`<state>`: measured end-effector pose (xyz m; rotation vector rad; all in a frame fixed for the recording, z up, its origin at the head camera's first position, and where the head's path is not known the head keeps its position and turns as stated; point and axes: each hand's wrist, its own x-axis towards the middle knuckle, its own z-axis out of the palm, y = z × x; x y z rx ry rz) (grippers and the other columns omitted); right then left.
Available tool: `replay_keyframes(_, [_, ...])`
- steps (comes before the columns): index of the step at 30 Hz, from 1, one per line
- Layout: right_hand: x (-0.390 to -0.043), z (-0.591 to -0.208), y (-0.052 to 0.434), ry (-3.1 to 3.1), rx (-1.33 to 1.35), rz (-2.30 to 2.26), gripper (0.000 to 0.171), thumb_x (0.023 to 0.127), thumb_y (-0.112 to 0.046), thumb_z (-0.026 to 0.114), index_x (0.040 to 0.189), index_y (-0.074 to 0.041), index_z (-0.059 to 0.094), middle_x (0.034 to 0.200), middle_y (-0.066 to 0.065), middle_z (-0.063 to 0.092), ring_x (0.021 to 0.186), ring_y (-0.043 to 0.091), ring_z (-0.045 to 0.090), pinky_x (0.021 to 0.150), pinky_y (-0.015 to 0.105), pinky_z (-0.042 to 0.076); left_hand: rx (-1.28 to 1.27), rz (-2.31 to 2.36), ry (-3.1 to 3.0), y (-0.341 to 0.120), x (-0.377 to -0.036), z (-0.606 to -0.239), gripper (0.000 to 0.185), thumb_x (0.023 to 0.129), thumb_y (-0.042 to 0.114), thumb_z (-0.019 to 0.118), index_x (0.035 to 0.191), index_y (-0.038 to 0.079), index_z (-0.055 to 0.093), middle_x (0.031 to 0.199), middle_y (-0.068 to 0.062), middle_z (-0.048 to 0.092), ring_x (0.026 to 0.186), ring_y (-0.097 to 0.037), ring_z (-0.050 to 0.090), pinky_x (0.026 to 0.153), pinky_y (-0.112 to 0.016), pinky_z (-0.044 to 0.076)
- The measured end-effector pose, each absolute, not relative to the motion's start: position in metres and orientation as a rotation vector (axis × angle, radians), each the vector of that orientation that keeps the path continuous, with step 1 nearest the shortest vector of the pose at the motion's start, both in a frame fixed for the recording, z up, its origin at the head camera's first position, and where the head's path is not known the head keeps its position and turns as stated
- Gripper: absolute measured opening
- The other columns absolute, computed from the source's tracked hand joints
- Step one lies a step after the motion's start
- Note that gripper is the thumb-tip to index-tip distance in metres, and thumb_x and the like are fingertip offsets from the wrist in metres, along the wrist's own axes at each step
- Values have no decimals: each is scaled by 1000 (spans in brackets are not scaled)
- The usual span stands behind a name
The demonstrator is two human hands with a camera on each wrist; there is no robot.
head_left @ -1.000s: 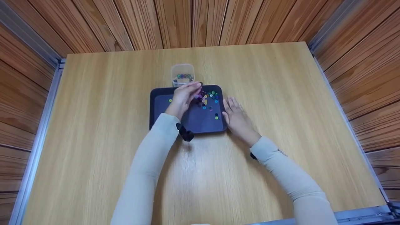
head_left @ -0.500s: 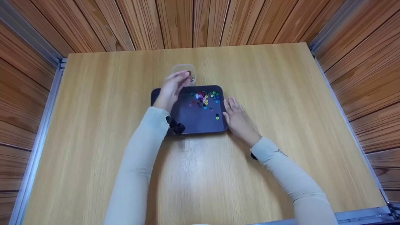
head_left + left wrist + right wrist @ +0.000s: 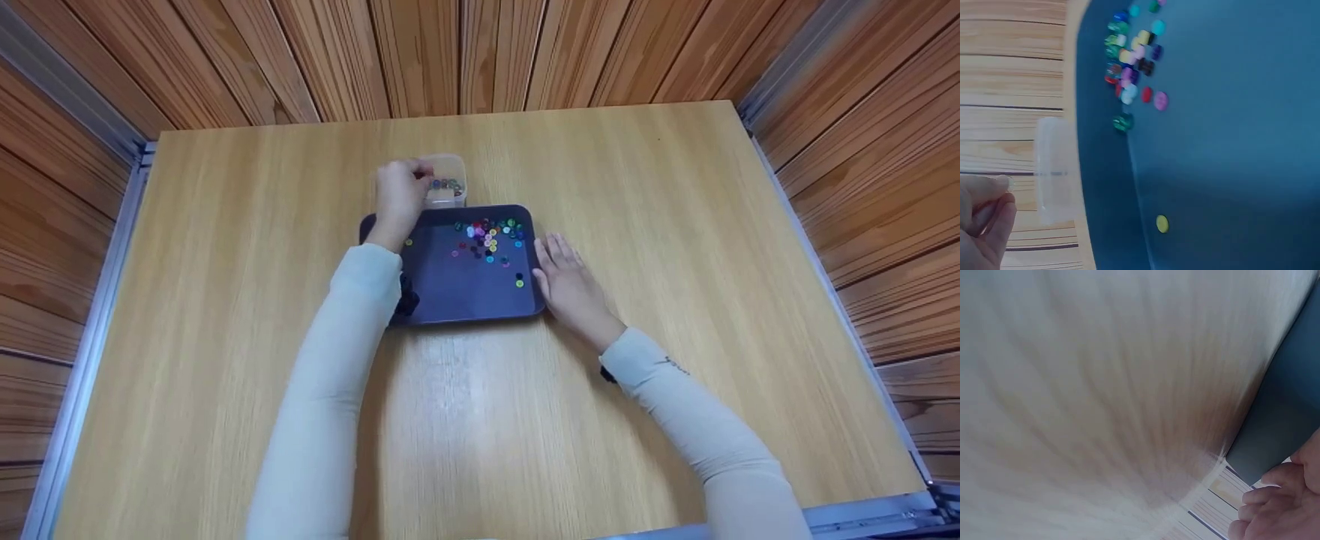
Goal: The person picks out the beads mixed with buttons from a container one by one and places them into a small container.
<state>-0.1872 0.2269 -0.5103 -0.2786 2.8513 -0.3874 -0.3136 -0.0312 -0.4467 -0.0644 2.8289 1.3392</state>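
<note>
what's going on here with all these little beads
A person's left hand pinches a small, barely visible piece at the clear tub, which holds several beads. The right hand rests at the right edge of the dark tray. Many colourful small pieces lie in the tray, mostly bunched toward its far right.

Through the head view I look down on a light, wood-grained table (image 3: pixel 637 225), enclosed by reddish-brown plank walls — a back wall (image 3: pixel 420 60), a left wall (image 3: pixel 45 262) and a right wall (image 3: pixel 885 187), dark seams between the boards. Grey metal rails (image 3: pixel 93 345) edge the table; a pale reflection (image 3: pixel 450 382) gleams on its top.
</note>
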Motion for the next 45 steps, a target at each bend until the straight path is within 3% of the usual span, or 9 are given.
replay_keyframes(5, [-187,-511,227,2863,-290,-403,58,109,-33,28,159,-6,14,167,16,10,156,32,7,126,49,11,72,1114,2953,-27,-312,-453,21,97,4,57,106,2,76,112,-11,74,103,-22,69,90,-35,55])
replay_keyframes(12, [-186,-512,227,2867,-289,-390,58,109,-33,28,159,-6,14,167,16,10,156,32,8,126,50,12,37,1048,2902,-25,-312,-457,22,98,7,57,110,5,75,117,-7,73,106,-20,66,93,-36,54])
replay_keyframes(22, [-187,-513,228,2874,-286,-413,57,109,-32,28,159,-7,15,167,16,9,156,32,6,126,49,11,64,1381,2837,-16,-301,-458,22,95,5,63,114,1,73,114,-13,74,103,-22,69,92,-32,56])
replay_keyframes(33, [-187,-511,227,2869,-287,-420,57,109,-33,27,159,-7,15,168,15,9,156,32,6,126,48,10,-112,1747,2565,-10,-284,-482,19,92,11,71,109,5,75,115,-10,73,105,-20,65,92,-30,55])
replay_keyframes(45, [-188,-510,226,2871,-300,-417,57,109,-31,29,158,-6,16,167,18,12,156,33,7,126,49,11,-39,1601,2588,1,-278,-502,21,90,10,72,110,6,76,114,-9,75,106,-20,68,93,-31,54])
